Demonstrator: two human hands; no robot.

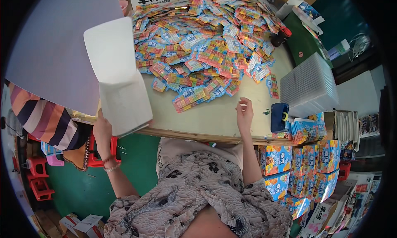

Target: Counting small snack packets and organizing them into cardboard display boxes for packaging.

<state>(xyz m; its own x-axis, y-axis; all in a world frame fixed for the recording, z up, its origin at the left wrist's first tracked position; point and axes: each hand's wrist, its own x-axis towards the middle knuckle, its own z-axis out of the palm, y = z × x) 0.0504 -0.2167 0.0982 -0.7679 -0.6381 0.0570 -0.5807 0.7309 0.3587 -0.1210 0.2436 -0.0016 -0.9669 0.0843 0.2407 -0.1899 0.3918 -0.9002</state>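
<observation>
White folded card carton, flat and unassembled, held up at the table's left edge by the left hand; fingers wrap its lower edge from behind, grip closed on it. Heap of small colourful sachets covers the table centre. Right hand hovers just above the bare tabletop, fingers loosely curled, holding nothing. Stack of clear trays far right. Judgement: carton pick-up stage; the next move calls for both hands on the flaps to open it.
</observation>
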